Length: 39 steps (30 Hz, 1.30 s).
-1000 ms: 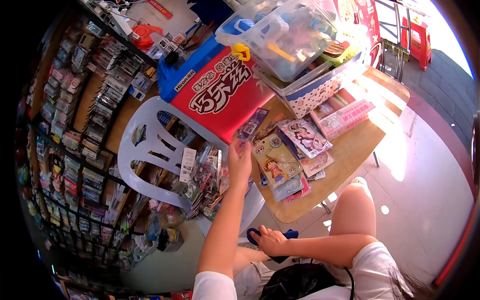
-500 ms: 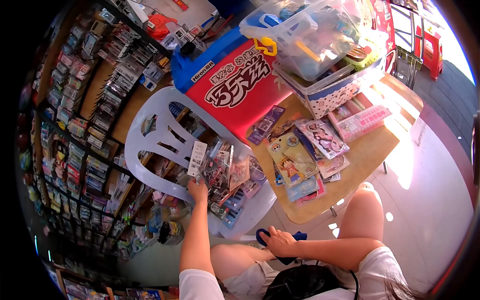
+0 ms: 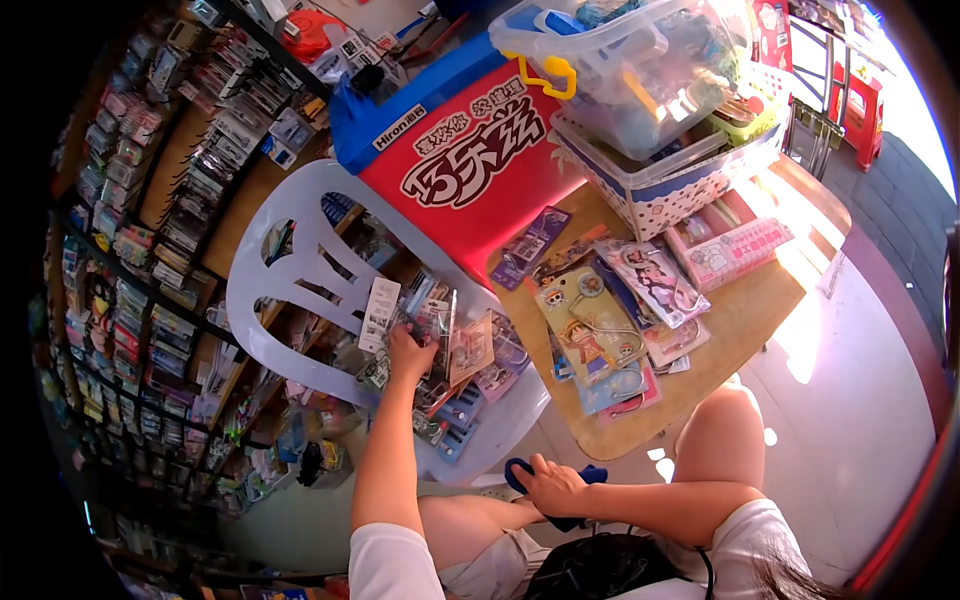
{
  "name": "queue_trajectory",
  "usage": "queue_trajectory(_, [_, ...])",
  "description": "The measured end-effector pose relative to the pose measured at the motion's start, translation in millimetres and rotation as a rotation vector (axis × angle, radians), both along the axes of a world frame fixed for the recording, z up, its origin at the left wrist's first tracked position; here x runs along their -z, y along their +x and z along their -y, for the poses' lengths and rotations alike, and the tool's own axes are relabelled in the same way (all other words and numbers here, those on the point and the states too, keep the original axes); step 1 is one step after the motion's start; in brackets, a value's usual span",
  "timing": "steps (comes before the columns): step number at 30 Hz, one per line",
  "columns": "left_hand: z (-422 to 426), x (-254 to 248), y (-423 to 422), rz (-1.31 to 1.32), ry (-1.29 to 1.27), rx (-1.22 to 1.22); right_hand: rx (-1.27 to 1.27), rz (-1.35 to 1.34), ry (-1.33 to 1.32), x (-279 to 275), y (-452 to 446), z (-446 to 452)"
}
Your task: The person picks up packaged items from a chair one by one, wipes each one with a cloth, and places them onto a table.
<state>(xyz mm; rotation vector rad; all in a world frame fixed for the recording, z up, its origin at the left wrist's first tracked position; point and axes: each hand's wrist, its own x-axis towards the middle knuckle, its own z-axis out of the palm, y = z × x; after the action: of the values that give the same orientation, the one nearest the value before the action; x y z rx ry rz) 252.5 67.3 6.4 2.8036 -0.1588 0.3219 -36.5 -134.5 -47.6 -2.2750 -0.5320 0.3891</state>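
Note:
My left hand (image 3: 408, 355) reaches into a heap of clear-packed small goods (image 3: 432, 312) on the seat of a pale plastic chair (image 3: 300, 235). Its thumb and forefinger look apart over the packets; the other fingers are partly hidden. Left of the fingers leans a white card packet (image 3: 379, 313). To the right are an orange-pink packet (image 3: 473, 350) and a purple one (image 3: 503, 368). Near my lap, my right hand (image 3: 556, 488) is closed on a dark blue cloth-like thing (image 3: 590, 474), whose exact kind I cannot make out.
A wooden table (image 3: 690, 375) bears flat cartoon packs (image 3: 590, 335), a pink box (image 3: 740, 252) and a stacked clear bin (image 3: 640, 80). Behind the chair stands a red box (image 3: 470, 160) with a blue top. Racks of hanging goods (image 3: 170, 240) line the left. A black bag (image 3: 610, 565) rests on my lap.
My left hand has moved slightly up and right, from the white card packet's lower end onto the heap. That packet has shifted a little left relative to the heap. My right hand stays put.

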Motion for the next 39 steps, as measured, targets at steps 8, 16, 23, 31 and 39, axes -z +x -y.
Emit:
queue_trajectory(8, [-11,-21,-15,0.113,-0.274,-0.104,0.078,0.038,0.154,-18,10,8])
queue_trajectory(16, [73,-31,-233,0.148,-0.691,0.118,0.482,-0.188,0.978,-8,41,4])
queue_trajectory(23, [113,38,-312,-0.324,-1.342,0.022,0.496,-0.307,0.798,6,12,-1])
queue_trajectory(31, [93,10,-285,-0.411,-1.588,-0.096,0.184,0.094,0.719,-40,-36,8])
queue_trajectory(39, [121,-7,-323,-0.740,-1.668,0.126,0.639,0.037,0.584,-28,-6,19])
